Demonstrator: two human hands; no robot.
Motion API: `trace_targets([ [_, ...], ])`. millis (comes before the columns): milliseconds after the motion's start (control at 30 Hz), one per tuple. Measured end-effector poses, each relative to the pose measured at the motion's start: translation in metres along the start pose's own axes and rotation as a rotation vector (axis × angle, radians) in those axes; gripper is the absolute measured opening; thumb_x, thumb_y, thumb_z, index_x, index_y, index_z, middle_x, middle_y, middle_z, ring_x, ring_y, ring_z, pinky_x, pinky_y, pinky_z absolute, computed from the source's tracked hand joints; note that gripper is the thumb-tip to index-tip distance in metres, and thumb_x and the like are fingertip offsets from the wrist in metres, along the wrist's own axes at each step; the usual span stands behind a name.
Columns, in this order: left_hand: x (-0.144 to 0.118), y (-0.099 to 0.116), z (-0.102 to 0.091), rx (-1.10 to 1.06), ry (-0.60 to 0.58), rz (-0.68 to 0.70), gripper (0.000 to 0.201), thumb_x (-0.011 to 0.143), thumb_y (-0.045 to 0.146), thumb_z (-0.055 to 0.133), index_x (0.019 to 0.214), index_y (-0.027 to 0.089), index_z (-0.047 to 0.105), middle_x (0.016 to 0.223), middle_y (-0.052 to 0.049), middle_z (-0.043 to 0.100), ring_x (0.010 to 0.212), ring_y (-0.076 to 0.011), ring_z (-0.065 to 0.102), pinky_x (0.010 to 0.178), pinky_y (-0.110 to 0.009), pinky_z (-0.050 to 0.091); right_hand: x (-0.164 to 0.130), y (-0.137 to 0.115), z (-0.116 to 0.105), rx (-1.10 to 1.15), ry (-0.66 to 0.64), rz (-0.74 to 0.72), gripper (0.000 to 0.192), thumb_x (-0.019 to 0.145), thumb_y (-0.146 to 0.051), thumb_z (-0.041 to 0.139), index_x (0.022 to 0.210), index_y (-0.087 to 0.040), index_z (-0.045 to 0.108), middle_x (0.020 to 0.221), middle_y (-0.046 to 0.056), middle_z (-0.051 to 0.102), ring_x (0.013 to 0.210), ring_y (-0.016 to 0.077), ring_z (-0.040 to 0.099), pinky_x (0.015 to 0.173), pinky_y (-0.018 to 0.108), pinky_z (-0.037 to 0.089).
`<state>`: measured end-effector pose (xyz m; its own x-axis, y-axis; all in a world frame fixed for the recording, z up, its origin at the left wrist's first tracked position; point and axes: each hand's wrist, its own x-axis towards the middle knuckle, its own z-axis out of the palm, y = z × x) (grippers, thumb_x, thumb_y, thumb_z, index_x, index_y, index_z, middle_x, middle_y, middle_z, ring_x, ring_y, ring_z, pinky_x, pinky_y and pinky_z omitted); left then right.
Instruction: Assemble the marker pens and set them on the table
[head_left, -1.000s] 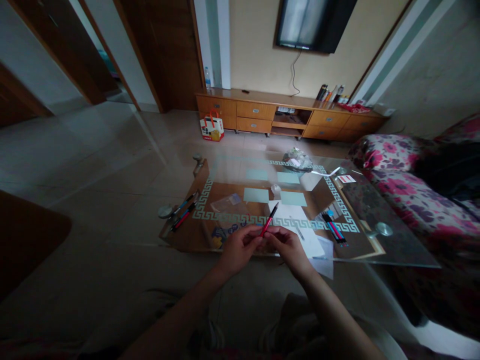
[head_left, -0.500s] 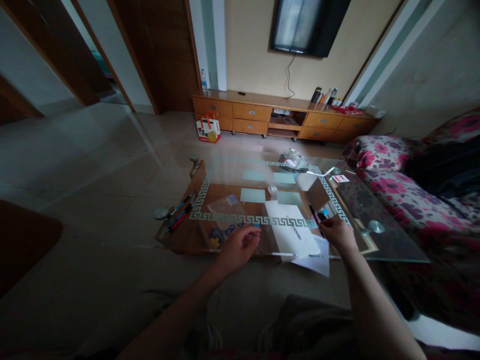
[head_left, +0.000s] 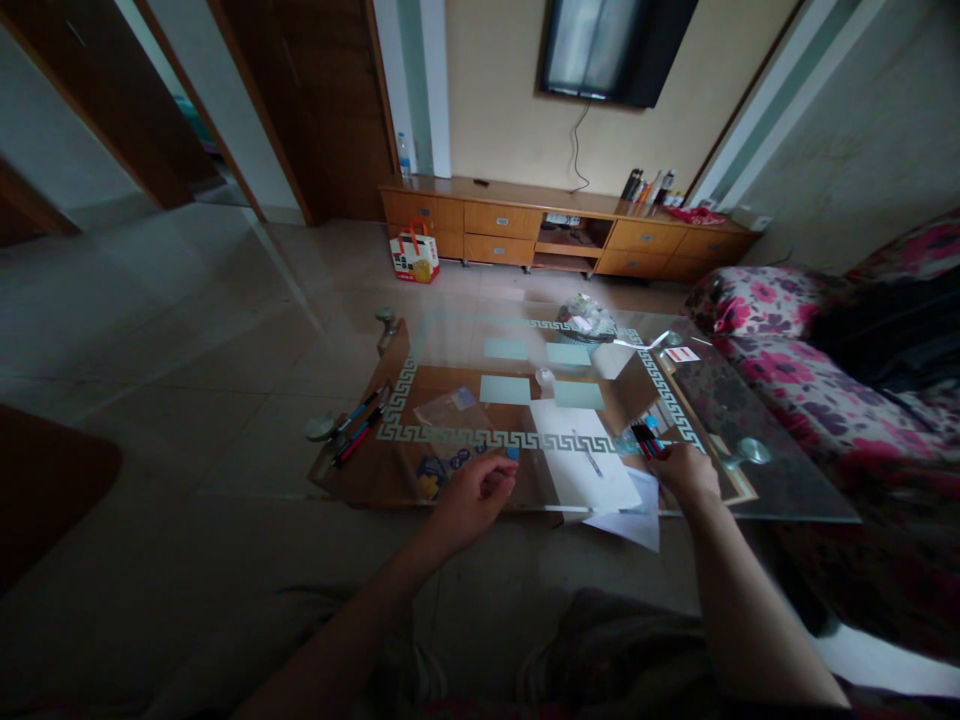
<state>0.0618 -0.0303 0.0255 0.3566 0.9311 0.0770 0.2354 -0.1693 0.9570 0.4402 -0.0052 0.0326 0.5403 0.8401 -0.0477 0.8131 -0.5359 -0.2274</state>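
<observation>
At the near edge of the glass bench (head_left: 780, 495), the right hand (head_left: 686, 472) rests on a small bundle of pens (head_left: 646, 440) lying just right of the white paper sheets (head_left: 581, 462). Its fingers curl down over the near ends of the pens, though whether they actually pinch one or only touch the bundle cannot be told from here. The left hand (head_left: 472, 495) hovers over the front rim, fingers loosely bent, with a small blue bit (head_left: 513, 453), perhaps a cap, at its fingertips; it looks pinched rather than merely close, but the dim light leaves that unsure. Well apart, at the left end of the bench, more pens (head_left: 360, 430) lie in a row. A clear plastic bag (head_left: 450, 408) sits between the two groups.

The pens are probably light, stiff and slim, and smooth enough to roll on glass. A pinch at mid-barrel between thumb and two fingers would likely hold one steady; taken at the tip, it would tend to swing.
</observation>
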Motion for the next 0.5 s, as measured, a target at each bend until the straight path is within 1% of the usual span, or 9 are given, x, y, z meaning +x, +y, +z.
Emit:
trace_targets([
  [100,0.000,-0.001,0.000,0.003,-0.003,0.007,0.023,0.092,0.029,0.057,0.110,0.019,0.066,0.107,-0.008,0.071,0.088,-0.0167,0.068,0.079,-0.031,0.056,-0.001,-0.003,-0.001,-0.078,-0.036,0.014,0.036,0.075,-0.047,0.069,0.085,-0.013,0.076,0.077,0.021,0.070,0.082,0.0342,0.070,0.073,0.040,0.054],
  [267,0.000,-0.001,-0.001,0.021,-0.012,0.015,0.023,0.092,0.029,0.057,0.110,0.019,0.066,0.107,-0.008,0.071,0.089,-0.0170,0.067,0.079,-0.031,0.055,0.002,0.000,0.003,-0.120,-0.027,0.019,0.042,0.076,-0.052,0.067,0.086,-0.012,0.075,0.079,0.022,0.070,0.082,0.0341,0.070,0.074,0.040,0.054],
  [433,-0.001,0.000,-0.001,0.037,-0.027,0.025,0.022,0.093,0.030,0.056,0.108,0.019,0.067,0.106,-0.007,0.071,0.088,-0.0168,0.067,0.077,-0.030,0.055,0.011,0.009,0.012,-0.139,-0.076,0.064,0.052,0.077,-0.058,0.063,0.093,-0.010,0.075,0.091,0.025,0.070,0.088,0.0386,0.070,0.073,0.043,0.054],
  [500,-0.001,0.001,-0.002,0.044,-0.033,0.022,0.022,0.093,0.030,0.055,0.108,0.019,0.068,0.106,-0.007,0.071,0.088,-0.0170,0.067,0.077,-0.030,0.054,0.012,0.010,0.013,-0.146,-0.094,0.073,0.052,0.077,-0.058,0.062,0.095,-0.010,0.075,0.094,0.026,0.070,0.090,0.0396,0.070,0.074,0.044,0.054],
])
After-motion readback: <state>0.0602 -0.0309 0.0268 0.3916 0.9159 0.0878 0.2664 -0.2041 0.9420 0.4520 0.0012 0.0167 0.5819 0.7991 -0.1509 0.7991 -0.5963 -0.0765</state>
